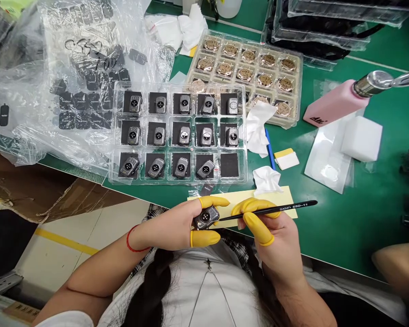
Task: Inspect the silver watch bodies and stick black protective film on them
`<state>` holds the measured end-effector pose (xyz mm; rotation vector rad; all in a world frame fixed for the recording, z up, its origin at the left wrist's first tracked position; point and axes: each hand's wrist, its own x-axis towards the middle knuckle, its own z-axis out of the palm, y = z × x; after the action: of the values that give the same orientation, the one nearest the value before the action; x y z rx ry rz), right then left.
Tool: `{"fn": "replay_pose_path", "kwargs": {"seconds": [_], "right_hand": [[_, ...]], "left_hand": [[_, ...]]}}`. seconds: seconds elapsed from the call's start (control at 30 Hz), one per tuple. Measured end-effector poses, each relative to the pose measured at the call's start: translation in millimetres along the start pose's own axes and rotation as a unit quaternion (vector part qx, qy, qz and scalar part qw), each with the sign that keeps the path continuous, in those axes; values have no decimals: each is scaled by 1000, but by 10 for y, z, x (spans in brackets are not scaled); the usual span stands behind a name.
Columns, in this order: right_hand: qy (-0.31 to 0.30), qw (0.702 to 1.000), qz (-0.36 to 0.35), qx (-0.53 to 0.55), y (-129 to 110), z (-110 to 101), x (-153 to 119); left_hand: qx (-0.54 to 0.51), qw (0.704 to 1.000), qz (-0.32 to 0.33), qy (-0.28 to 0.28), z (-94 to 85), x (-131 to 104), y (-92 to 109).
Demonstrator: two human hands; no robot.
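My left hand (182,222), with yellow finger cots on, grips a dark smartwatch case (205,217) by its edges, its sensor back facing up. In my right hand (272,231), also in yellow finger cots, are black ESD-11 tweezers (279,208), pinched between thumb and fingers. Their tip points left and meets or nearly meets the watch case's right edge; contact is hard to tell. Just beyond my hands lies a clear plastic tray (243,170) of similar watch cases, back side up on black pads. Its front right compartment holds only a black pad (229,165).
Behind sits another tray (300,91) with round gold-rimmed watch parts. To the right stand a pink pump bottle (334,105) and a white foam block (362,138). Crumpled white wipes (266,180) and a blue stick (270,149) lie near the tray. Plastic bags (82,54) cover the left side.
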<state>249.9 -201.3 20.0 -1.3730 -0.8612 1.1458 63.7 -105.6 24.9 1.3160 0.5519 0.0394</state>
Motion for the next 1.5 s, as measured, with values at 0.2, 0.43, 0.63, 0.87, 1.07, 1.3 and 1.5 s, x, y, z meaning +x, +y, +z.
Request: {"fn": "replay_pose_path", "kwargs": {"seconds": [0.2, 0.43, 0.63, 0.87, 1.07, 1.3, 1.5], "right_hand": [[-12, 1000, -10, -3, -9, 5, 6], [40, 996, -66, -45, 19, -41, 19], [169, 980, -97, 46, 60, -205, 103], [182, 975, -89, 93, 192, -286, 139], [195, 975, -78, 72, 317, -399, 102], [202, 977, -46, 48, 359, -466, 89], [176, 981, -51, 63, 407, -515, 76]], "left_hand": [[21, 999, 43, 15, 4, -2, 2], [33, 998, 62, 4, 6, 17, 9], [31, 998, 2, 49, -8, -28, 2], [164, 954, 29, 249, -1, 402, 250], [330, 898, 64, 282, 22, 902, 395], [470, 830, 49, 297, 157, 1066, 216], [592, 719, 72, 356, 131, 975, 358]]}}
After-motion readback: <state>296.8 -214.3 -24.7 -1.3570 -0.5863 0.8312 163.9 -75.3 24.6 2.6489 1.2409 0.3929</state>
